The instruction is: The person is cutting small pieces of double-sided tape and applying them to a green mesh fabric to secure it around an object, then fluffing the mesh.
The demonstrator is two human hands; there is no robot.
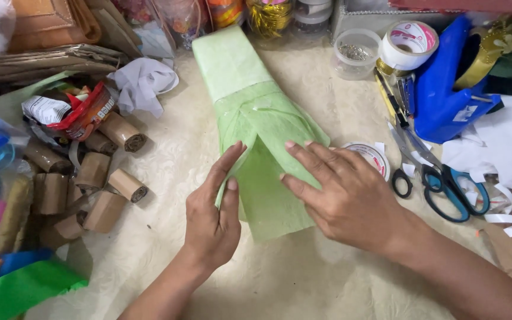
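Pressing flat-open left hand point(211, 222) and right hand point(345, 195) on green paper wrap point(262, 142) atop cream patterned tabletop point(167, 195), scissors point(440, 181) near

A cream patterned tabletop point(161, 178) carries green paper wrap point(256, 118), cardboard rolls point(99, 172), scissors point(440, 178).

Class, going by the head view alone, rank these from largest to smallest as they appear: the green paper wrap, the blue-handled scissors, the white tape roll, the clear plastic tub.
1. Green paper wrap
2. Blue-handled scissors
3. White tape roll and clear plastic tub: they look alike in size, so unranked.
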